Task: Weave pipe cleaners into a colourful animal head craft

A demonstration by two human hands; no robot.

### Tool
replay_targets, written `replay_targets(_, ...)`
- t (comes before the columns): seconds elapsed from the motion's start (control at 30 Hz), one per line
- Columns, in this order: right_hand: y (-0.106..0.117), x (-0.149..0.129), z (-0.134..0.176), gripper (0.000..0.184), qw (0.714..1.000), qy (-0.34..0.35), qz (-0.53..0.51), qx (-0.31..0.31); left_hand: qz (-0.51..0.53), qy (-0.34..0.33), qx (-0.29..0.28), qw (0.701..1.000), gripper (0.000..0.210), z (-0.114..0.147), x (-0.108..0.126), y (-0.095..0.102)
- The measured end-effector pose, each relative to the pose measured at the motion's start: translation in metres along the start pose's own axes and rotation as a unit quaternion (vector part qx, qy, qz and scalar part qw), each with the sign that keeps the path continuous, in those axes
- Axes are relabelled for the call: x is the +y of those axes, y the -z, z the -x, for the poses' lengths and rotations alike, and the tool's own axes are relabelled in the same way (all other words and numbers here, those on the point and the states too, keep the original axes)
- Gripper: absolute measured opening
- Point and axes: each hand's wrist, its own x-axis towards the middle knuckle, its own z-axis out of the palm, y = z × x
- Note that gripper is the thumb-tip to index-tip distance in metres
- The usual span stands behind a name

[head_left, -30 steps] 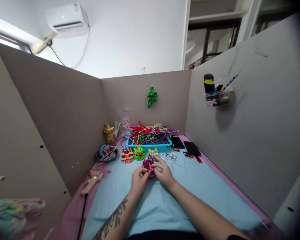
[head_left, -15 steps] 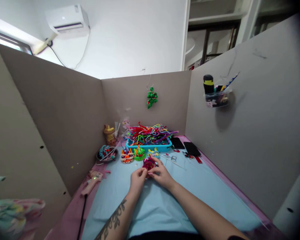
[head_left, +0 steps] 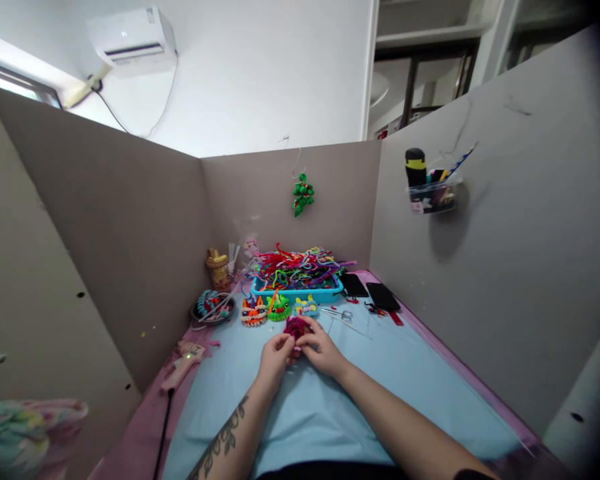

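Observation:
Both hands meet over the middle of the light blue cloth [head_left: 240, 400] around a dark red and magenta fuzzy piece [head_left: 296, 326], which looks like a pipe-cleaner craft. My left hand [head_left: 276, 353] pinches its lower left edge between thumb and fingers. Curled along the right side, my right hand [head_left: 323, 350] grips the same piece, its fingertips close to the left thumb. Part of the piece is hidden behind the fingers. Just beyond it stand finished-looking figures: an orange and white one [head_left: 254, 312], a green one [head_left: 279, 308] and a yellow and blue one [head_left: 305, 306].
A blue tray [head_left: 297, 294] heaped with colourful pipe cleaners stands at the back. Scissors [head_left: 347, 315] and two black phones [head_left: 383, 297] lie to its right. Leftward are a dark bowl [head_left: 213, 308], a tumbler [head_left: 218, 270] and a pink glue gun [head_left: 184, 367]. Grey partitions [head_left: 290, 200] enclose the table.
The fingers of both hands have shifted slightly on the dark red piece, which is turned a little. The whole view has drifted slightly; the other things stay in place.

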Motion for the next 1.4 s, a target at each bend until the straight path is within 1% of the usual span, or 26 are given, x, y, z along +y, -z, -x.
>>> replay_targets(0.1,0.0,0.0,0.0,0.023,1.0,-0.002,0.001,-0.004,-0.02,-0.005,-0.002,1.0,0.045,0.0,-0.001,0.001)
replay_targets(0.2,0.002,-0.001,0.0,0.027,0.999,-0.012,-0.041,-0.01,-0.012,-0.001,0.008,1.0,0.044,-0.002,-0.002,0.002)
replay_targets(0.3,0.002,-0.003,-0.002,0.025,0.997,-0.035,-0.069,0.012,-0.019,-0.023,0.007,1.0,0.045,-0.004,-0.003,0.002)
replay_targets(0.4,-0.002,-0.005,-0.003,0.019,0.996,-0.054,-0.049,0.048,-0.05,-0.087,-0.016,0.995,0.041,-0.004,-0.01,-0.002)
replay_targets(0.47,-0.005,-0.006,-0.004,0.014,0.996,-0.064,-0.029,0.057,-0.086,-0.131,-0.024,0.987,0.033,-0.004,-0.015,-0.005)
replay_targets(0.53,-0.007,-0.006,-0.004,0.009,0.995,-0.075,-0.017,0.065,-0.133,-0.159,-0.03,0.978,0.027,-0.003,-0.019,-0.005)
replay_targets(0.63,-0.006,-0.007,-0.006,0.011,0.993,-0.087,-0.029,0.07,-0.186,-0.172,-0.058,0.966,0.025,-0.002,-0.02,-0.002)
replay_targets(0.73,-0.004,-0.006,-0.007,0.015,0.992,-0.098,-0.051,0.067,-0.189,-0.164,-0.102,0.963,0.026,-0.002,-0.017,0.001)
replay_targets(0.8,-0.003,-0.004,-0.008,0.016,0.992,-0.103,-0.047,0.061,-0.182,-0.161,-0.109,0.964,0.025,-0.002,-0.015,0.002)
replay_targets(0.9,-0.003,-0.001,-0.007,0.013,0.995,-0.09,-0.023,0.047,-0.187,-0.173,-0.104,0.961,0.019,-0.001,-0.013,0.002)
replay_targets(0.97,-0.003,0.0,-0.006,0.013,0.996,-0.077,-0.015,0.043,-0.21,-0.19,-0.105,0.953,0.012,0.001,-0.011,0.002)
replay_targets(1.0,-0.004,0.001,-0.006,0.015,0.996,-0.075,-0.015,0.044,-0.232,-0.203,-0.098,0.946,0.008,0.002,-0.009,0.002)
replay_targets(1.07,-0.005,0.001,-0.006,0.016,0.996,-0.074,-0.018,0.043,-0.294,-0.243,-0.06,0.922,0.005,0.004,-0.006,0.003)
replay_targets(1.13,-0.005,0.0,-0.007,0.017,0.997,-0.067,-0.019,0.034,-0.357,-0.287,-0.014,0.889,0.01,0.006,-0.003,0.005)
replay_targets(1.2,-0.005,-0.001,-0.008,0.017,0.998,-0.057,-0.021,0.019,-0.396,-0.313,0.013,0.863,0.014,0.007,-0.001,0.006)
replay_targets(1.27,-0.003,-0.002,-0.008,0.017,0.998,-0.052,-0.023,0.003,-0.411,-0.322,0.021,0.852,0.017,0.007,0.0,0.008)
replay_targets(1.33,-0.001,-0.004,-0.008,0.015,0.999,-0.049,-0.019,-0.009,-0.415,-0.327,0.026,0.849,0.018,0.007,-0.001,0.01)
replay_targets(1.4,0.002,-0.006,-0.007,0.01,0.999,-0.037,-0.012,-0.019,-0.412,-0.333,0.025,0.848,0.018,0.007,-0.001,0.012)
